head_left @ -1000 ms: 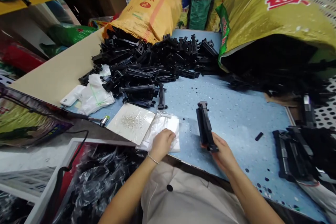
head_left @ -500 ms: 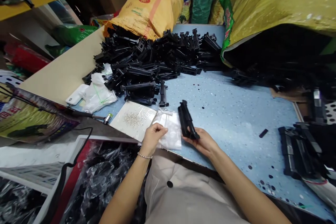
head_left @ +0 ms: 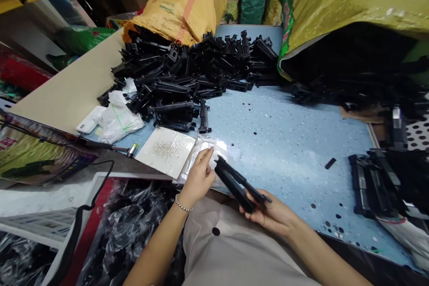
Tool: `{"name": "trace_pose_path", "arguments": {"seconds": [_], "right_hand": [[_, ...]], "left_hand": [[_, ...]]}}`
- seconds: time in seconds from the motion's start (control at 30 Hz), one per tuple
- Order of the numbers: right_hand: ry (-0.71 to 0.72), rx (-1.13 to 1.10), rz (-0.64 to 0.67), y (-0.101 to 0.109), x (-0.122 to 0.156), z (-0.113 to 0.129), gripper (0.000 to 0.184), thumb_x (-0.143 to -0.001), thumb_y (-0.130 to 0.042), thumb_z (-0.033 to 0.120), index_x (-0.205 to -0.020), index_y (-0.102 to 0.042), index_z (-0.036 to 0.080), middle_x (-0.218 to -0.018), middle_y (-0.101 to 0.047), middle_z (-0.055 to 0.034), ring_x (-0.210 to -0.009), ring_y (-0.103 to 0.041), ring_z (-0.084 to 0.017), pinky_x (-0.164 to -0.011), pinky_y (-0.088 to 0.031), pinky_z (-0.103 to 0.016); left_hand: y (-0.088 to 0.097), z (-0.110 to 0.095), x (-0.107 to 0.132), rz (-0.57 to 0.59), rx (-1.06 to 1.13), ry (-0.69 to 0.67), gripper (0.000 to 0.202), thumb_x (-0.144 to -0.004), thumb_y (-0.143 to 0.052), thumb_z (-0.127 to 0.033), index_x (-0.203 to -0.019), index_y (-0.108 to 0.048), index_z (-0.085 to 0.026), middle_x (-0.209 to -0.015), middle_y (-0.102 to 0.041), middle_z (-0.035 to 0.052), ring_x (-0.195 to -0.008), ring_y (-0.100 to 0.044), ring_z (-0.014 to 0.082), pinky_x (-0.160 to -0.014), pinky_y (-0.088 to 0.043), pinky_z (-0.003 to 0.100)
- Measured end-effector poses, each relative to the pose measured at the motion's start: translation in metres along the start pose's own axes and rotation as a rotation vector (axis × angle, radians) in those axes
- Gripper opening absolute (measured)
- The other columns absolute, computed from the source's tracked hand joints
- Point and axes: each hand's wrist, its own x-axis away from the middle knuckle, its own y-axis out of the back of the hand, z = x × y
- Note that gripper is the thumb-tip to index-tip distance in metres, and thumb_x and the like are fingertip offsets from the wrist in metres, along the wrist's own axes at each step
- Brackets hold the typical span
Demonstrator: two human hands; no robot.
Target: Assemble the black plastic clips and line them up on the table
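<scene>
A long black plastic part (head_left: 233, 183), two slim bars side by side, is held at its lower end by my right hand (head_left: 268, 214). It tilts over the table's front edge, its far end pointing up and left. My left hand (head_left: 198, 178) is over a clear plastic bag (head_left: 219, 146), its index finger stretched out and its thumb bent beside it; I see nothing held in it. Left of that hand lies a white square board (head_left: 177, 165) with many tiny light pieces (head_left: 166, 149) on it.
Black plastic parts (head_left: 174, 85) are heaped at the back, spilling from an orange sack (head_left: 197, 4). A yellow-green sack (head_left: 335, 4) gapes at the right. More black parts (head_left: 372, 183) lie at right. A screwdriver-like tool (head_left: 124, 148) and white plastic bag (head_left: 117, 118) lie left.
My right hand has moved down and right with the black part, which is now turned and tilted further left. My left index finger has stretched out from a pinch over the clear bag.
</scene>
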Motion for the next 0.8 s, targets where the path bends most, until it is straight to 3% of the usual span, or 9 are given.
{"name": "trace_pose_path", "arguments": {"seconds": [0.1,0.2,0.3,0.4,0.47,0.6,0.63,0.7,0.8], "right_hand": [[-0.005,-0.115,-0.015,0.004,-0.008,-0.001,0.029,-0.076,-0.077,0.034,-0.092,-0.067,0.013,-0.077,-0.069,-0.007,-0.063,-0.066,-0.011,-0.055,-0.055,-0.015],[0.05,-0.077,-0.024,0.001,-0.02,0.007,0.029,-0.074,-0.078,0.035,-0.089,-0.067,0.013,-0.073,-0.066,-0.0049,-0.056,-0.062,-0.009,-0.052,-0.052,-0.015],[0.309,0.185,-0.135,-0.011,-0.034,0.012,0.025,-0.077,-0.073,0.038,-0.085,-0.065,0.017,-0.068,-0.062,-0.0005,-0.052,-0.057,-0.01,-0.048,-0.048,-0.019],[0.584,0.556,-0.26,-0.028,-0.039,0.01,0.025,-0.082,-0.067,0.038,-0.099,-0.064,0.02,-0.074,-0.062,0.001,-0.066,-0.059,-0.014,-0.061,-0.05,-0.024],[0.645,0.755,-0.173,-0.039,-0.035,0.009,0.027,-0.086,-0.062,0.036,-0.109,-0.063,0.021,-0.085,-0.065,-0.0006,-0.08,-0.061,-0.016,-0.073,-0.05,-0.028],[0.47,0.973,0.242,-0.051,-0.032,0.031,0.039,-0.09,-0.056,0.04,-0.124,-0.06,0.022,-0.105,-0.068,-0.0056,-0.096,-0.063,-0.02,-0.084,-0.05,-0.033],[0.474,1.03,0.228,-0.053,-0.037,0.043,0.041,-0.09,-0.056,0.041,-0.126,-0.059,0.022,-0.11,-0.068,-0.0069,-0.098,-0.063,-0.021,-0.085,-0.05,-0.034],[0.583,1.175,0.034,-0.058,-0.058,0.072,0.041,-0.092,-0.052,0.041,-0.127,-0.058,0.02,-0.118,-0.066,-0.0099,-0.102,-0.062,-0.023,-0.086,-0.048,-0.036],[0.704,1.365,-0.304,-0.075,-0.108,0.115,0.045,-0.095,-0.045,0.043,-0.131,-0.052,0.017,-0.117,-0.065,-0.0141,-0.103,-0.061,-0.027,-0.087,-0.045,-0.038]], "left_hand": [[-0.001,-0.011,0.009,-0.005,-0.094,-0.123,0.072,-0.082,-0.041,-0.004,-0.149,-0.026,-0.024,-0.148,-0.035,0.0171,-0.103,-0.062,0.0193,-0.088,-0.054,0.035],[-0.008,-0.027,0.022,0.1,-0.15,-0.308,0.077,-0.083,-0.037,-0.001,-0.153,-0.012,-0.023,-0.154,-0.027,0.0181,-0.123,-0.054,0.0269,-0.095,-0.052,0.04],[-0.016,-0.041,0.03,0.19,-0.115,-0.438,0.081,-0.082,-0.035,0.001,-0.154,-0.005,-0.023,-0.155,-0.025,0.0169,-0.135,-0.042,0.0291,-0.105,-0.047,0.044],[-0.009,-0.048,0.031,0.191,-0.053,-0.42,0.077,-0.084,-0.042,-0.004,-0.153,-0.011,-0.021,-0.152,-0.031,0.0176,-0.138,-0.038,0.0287,-0.109,-0.043,0.044],[0.011,-0.052,0.034,0.19,-0.044,-0.367,0.069,-0.087,-0.053,-0.015,-0.15,-0.026,-0.022,-0.145,-0.042,0.0159,-0.133,-0.045,0.0275,-0.108,-0.045,0.042],[0.073,-0.041,0.07,0.157,-0.142,-0.009,0.047,-0.088,-0.056,-0.032,-0.135,-0.052,-0.03,-0.128,-0.062,0.0076,-0.117,-0.059,0.0255,-0.104,-0.046,0.038],[0.087,-0.031,0.085,0.174,-0.176,0.143,0.044,-0.087,-0.057,-0.036,-0.13,-0.057,-0.031,-0.126,-0.064,0.0059,-0.115,-0.06,0.0264,-0.103,-0.046,0.038],[0.104,-0.003,0.121,0.24,-0.256,0.483,0.036,-0.082,-0.059,-0.038,-0.117,-0.066,-0.029,-0.121,-0.068,0.0048,-0.114,-0.061,0.0295,-0.102,-0.045,0.038],[0.104,0.039,0.174,0.461,-0.367,0.867,0.017,-0.076,-0.065,-0.029,-0.089,-0.072,-0.021,-0.099,-0.074,0.0073,-0.105,-0.066,0.033,-0.095,-0.048,0.04]]}}
